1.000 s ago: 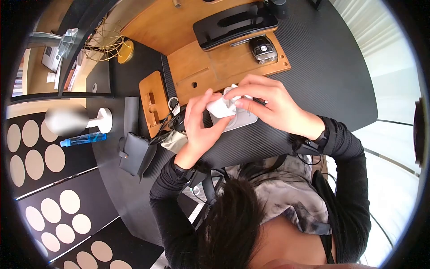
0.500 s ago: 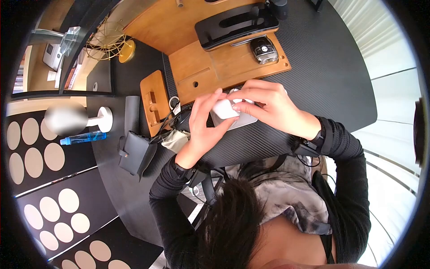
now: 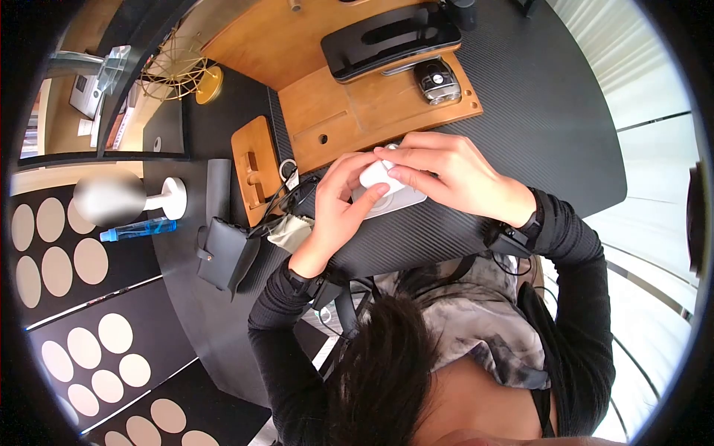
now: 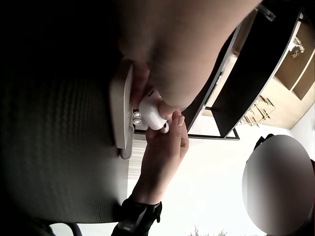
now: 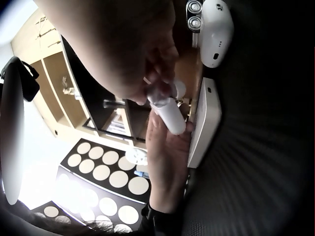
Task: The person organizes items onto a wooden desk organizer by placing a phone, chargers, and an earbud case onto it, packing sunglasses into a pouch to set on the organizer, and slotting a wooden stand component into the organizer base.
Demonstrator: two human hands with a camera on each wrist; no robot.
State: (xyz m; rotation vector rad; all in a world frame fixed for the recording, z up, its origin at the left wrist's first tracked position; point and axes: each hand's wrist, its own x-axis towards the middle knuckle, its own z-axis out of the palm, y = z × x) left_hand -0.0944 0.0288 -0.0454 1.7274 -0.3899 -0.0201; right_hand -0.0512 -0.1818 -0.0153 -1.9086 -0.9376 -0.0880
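Observation:
A white earbud case is held in my left hand, tilted above the desk, its thumb and fingers at its sides. My right hand comes in from the other side, thumb and fingertips together at the case's end. The right wrist view shows the case with a glossy part at the right fingertips. In the left wrist view a small white earbud shows at those fingertips, partly hidden. Beneath the hands lies a flat white box.
Beside the box lie a larger rounded white case and two round metallic ends. A wooden desk organizer with a black shaver-like object stands behind. A wooden stand, black pouch, cables and a cloth lie left.
My left hand has tilted the case and moved it slightly right, toward my right hand. My right fingers have come closer together at its end and stay there.

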